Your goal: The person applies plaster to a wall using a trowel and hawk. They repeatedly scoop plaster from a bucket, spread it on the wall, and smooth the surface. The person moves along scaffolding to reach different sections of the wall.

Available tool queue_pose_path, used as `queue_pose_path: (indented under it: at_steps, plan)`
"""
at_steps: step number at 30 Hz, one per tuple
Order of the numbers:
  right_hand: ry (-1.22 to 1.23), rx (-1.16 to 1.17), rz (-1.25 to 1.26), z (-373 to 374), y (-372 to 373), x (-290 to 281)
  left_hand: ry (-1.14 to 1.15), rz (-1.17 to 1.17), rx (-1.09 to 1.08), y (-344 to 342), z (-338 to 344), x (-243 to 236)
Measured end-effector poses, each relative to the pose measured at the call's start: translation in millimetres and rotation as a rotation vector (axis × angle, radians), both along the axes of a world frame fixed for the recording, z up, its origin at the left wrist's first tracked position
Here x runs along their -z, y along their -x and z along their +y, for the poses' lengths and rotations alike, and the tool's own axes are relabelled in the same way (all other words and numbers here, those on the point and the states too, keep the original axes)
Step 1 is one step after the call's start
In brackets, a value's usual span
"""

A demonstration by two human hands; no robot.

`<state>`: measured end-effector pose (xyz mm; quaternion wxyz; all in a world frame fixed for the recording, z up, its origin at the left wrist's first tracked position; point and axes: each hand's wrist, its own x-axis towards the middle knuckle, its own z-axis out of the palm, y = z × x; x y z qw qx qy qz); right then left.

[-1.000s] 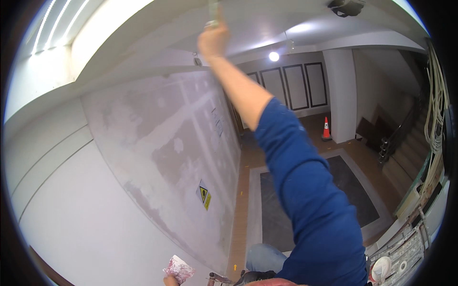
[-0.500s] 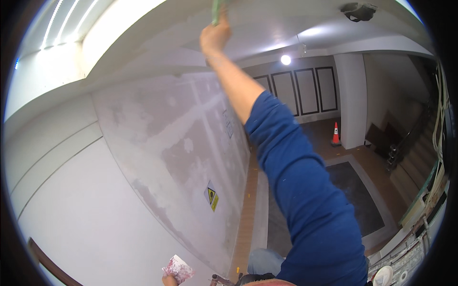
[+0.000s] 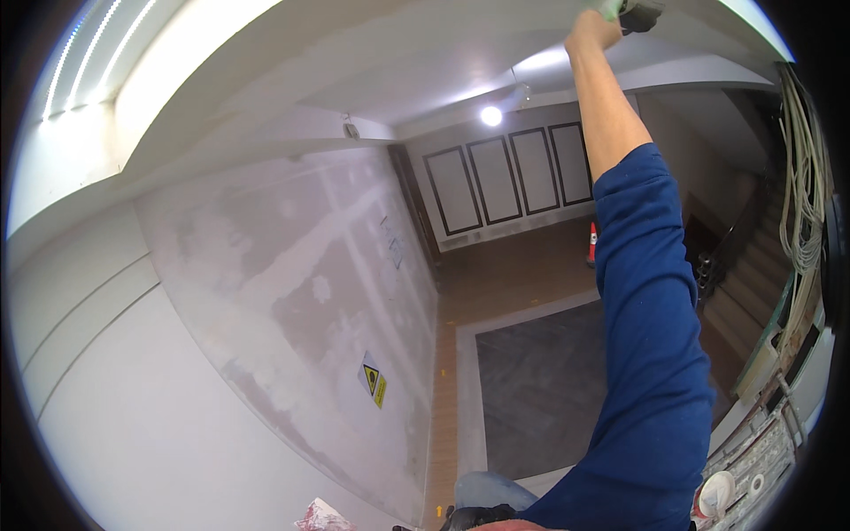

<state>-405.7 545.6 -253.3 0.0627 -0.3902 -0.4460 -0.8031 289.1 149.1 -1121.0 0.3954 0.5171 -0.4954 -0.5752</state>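
Observation:
My right arm, in a blue sleeve, reaches high to the upper right. My right hand (image 3: 595,32) is closed round a light-green object (image 3: 611,8) at the ceiling, beside a dark ragged opening (image 3: 641,15). The object's kind cannot be made out, as the hand and the picture's rim hide most of it. A flat piece (image 3: 323,517), smeared white and dark pink, pokes up at the lower edge. My left hand is out of the picture below it. The pale ceiling (image 3: 425,44) above looks smooth.
A patchy plastered wall (image 3: 292,292) with a yellow warning sign (image 3: 373,380) stands on the left. A bare bulb (image 3: 491,116) hangs ahead. Paint-spattered metal framework (image 3: 753,469) and a white round tub (image 3: 715,491) are lower right, below hanging cables (image 3: 801,186). Stairs (image 3: 753,283) lie right.
My right hand has swept rightward along the ceiling with the green object, to the dark opening. My left hand has dropped out of view, and the smeared flat piece sits lower.

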Motion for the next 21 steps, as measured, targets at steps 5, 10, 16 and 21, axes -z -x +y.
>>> queue_pose_path:
  at_steps: [5,10,16,21]
  plan:
    - [-0.815,1.359,-0.951,-96.0,-46.3,15.2,0.017,-0.059,-0.023,0.6,12.6,-13.4]
    - [-1.054,1.499,-0.849,-199.5,-141.3,41.5,0.028,-0.061,-0.002,-3.2,11.8,-1.5]
    - [-0.615,1.462,-0.669,-299.9,-258.6,78.3,0.044,-0.067,-0.009,-17.1,19.8,12.6]
    - [-0.837,1.552,-0.209,-360.8,-320.1,127.1,0.056,-0.103,-0.013,-31.6,23.2,20.4]
